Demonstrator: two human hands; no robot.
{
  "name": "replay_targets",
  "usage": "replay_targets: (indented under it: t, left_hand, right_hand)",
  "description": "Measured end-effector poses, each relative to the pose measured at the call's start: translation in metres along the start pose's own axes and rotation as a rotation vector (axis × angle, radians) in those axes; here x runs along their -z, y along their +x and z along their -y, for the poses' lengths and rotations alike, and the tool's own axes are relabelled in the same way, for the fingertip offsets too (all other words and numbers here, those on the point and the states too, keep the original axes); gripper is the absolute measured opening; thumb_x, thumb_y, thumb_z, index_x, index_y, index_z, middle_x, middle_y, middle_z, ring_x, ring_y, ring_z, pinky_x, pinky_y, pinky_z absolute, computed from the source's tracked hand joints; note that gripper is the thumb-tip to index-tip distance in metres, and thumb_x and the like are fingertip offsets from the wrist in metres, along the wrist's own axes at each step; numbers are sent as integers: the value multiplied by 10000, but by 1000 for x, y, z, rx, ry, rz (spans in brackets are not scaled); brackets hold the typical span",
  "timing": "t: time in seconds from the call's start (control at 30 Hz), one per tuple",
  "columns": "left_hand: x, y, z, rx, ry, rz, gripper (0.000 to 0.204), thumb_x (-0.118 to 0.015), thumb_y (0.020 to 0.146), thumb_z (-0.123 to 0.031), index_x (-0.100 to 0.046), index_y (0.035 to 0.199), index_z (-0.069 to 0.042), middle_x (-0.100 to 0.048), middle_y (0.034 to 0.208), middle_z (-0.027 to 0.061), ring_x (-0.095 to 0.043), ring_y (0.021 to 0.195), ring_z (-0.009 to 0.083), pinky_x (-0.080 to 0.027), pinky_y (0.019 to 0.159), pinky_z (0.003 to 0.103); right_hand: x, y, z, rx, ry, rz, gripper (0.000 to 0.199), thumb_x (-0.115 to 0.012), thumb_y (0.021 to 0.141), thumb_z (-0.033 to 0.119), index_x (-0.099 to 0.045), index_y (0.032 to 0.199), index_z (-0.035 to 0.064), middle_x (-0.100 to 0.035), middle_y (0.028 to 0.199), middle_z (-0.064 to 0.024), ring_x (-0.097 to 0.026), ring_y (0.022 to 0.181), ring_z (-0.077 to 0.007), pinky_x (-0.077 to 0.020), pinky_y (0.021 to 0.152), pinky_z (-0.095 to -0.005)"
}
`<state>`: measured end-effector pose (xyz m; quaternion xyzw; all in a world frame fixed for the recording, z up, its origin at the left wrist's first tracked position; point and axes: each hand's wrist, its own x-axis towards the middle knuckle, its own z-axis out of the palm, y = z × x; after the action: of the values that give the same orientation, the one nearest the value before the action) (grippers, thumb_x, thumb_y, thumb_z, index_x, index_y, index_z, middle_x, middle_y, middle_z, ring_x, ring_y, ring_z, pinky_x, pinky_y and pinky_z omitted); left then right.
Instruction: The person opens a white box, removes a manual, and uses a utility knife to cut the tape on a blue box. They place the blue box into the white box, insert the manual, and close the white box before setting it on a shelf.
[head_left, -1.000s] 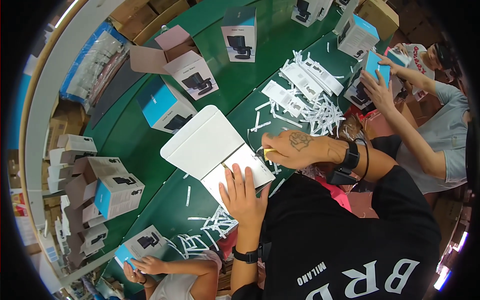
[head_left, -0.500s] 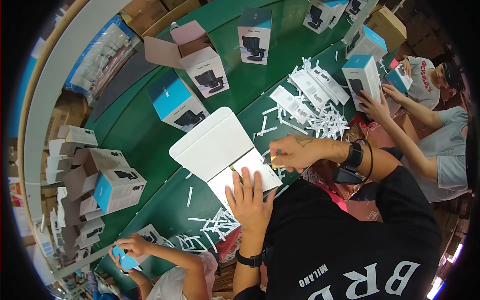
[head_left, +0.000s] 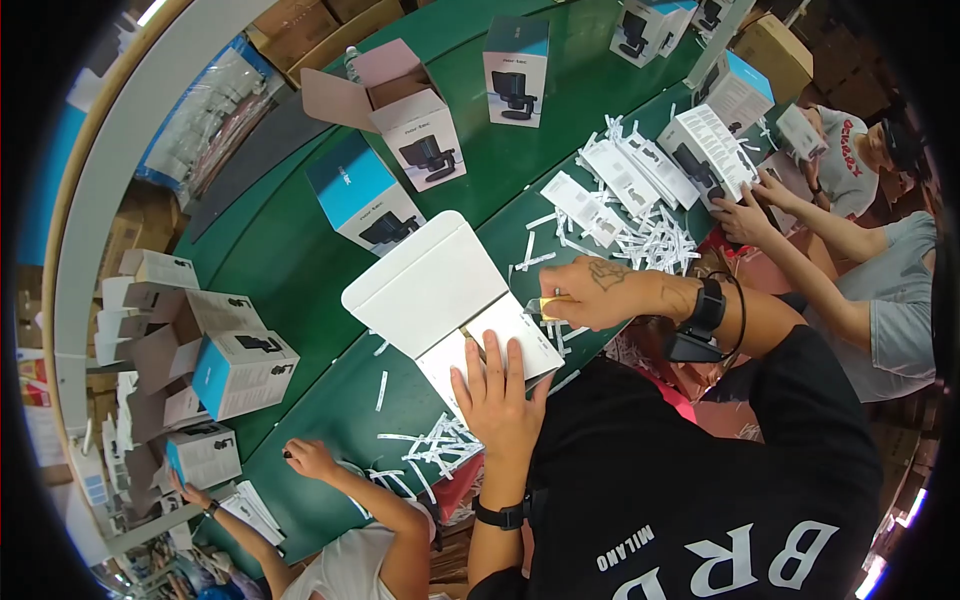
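Note:
In front of me lies a white carton (head_left: pixel 425 280) with its flap folded open, tilted on the green table. My left hand (head_left: pixel 500 400) rests flat on its near part, fingers stretched out and the thumb by the edge. Just right of the carton, my right hand (head_left: pixel 595 290) is closed around a small yellow utility knife (head_left: pixel 548 308). Its tip points toward the carton's right edge, apart from it. Most of the knife's body is hidden in the fingers.
White paper strips (head_left: pixel 660 240) and printed sheets (head_left: pixel 625 180) lie to the right; more strips (head_left: pixel 435 445) lie to the left. Printed boxes (head_left: pixel 365 200) stand on the green belt (head_left: pixel 290 300) beyond. One co-worker (head_left: pixel 350 560) is at lower left, others (head_left: pixel 850 270) at right.
The boxes on the belt have shifted slightly right. The left co-worker's box now stands on the belt, and the right co-worker's box has been turned. My right hand has rotated slightly, showing the knife.

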<state>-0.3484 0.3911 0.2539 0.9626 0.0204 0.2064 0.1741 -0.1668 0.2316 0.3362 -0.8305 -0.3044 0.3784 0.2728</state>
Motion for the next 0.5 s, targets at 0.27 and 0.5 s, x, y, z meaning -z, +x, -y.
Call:
replay_targets:
  t: [0.27,0.5]
  left_hand:
    - [7,-2,3,-14,1,-14,674,-842,765,-404,-646,1324,-81,-537,1503,133,-476,1397,378,-306,1136,583]
    - [9,-9,7,17,35,-6,719,-837,752,-396,-610,1363,-93,-512,1522,135,-443,1423,383,-301,1149,580]
  right_hand:
    - [-4,5,4,-112,210,114,308,-589,951,302,-571,1007,0,-671,719,-161,-657,525,-239,-523,579,-392]
    - [-18,15,10,387,-352,-130,357,-590,952,365,-592,985,10,-684,757,-214,-690,630,-360,-546,617,-476]
